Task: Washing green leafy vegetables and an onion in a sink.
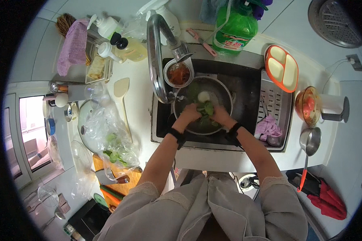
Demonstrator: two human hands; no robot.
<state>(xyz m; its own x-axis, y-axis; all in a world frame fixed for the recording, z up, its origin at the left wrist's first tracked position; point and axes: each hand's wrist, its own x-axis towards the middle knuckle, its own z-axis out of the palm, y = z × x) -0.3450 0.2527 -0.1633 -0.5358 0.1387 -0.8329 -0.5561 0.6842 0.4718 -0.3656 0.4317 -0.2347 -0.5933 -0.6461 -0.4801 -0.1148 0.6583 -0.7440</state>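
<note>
Hanging at the far left, a lilac cloth [73,48] drapes over the counter's back corner. Below it, a glass lid [83,116] lies partly under a clear plastic bag [108,119] that has green leaves inside. A wooden cutting board [132,177] sits nearer the person, with a carrot [113,195] by its edge. Just right of the bag lies a cream spatula [122,87], its blade pointing away from the person.

The chrome faucet [152,60] arches over the black sink [245,84]. Behind the pot, a round container [178,74] holds orange-red contents. In the sink stands a metal pot [231,96], and both hands are down in it. The left hand [190,112] has its fingers bent together, clamped on the leafy greens [206,108], which are inside the pot between the two hands. The right hand [221,115] touches the greens from the other side; its fingertips are hidden, so I cannot tell whether they grip.

Farther right, a pink cloth [268,127] lies on the perforated drainer [271,96]. Beyond are an orange-rimmed divided plate [282,67], a transparent bowl [308,114] of red produce and a ladle [310,140] with an orange-red handle end.
</note>
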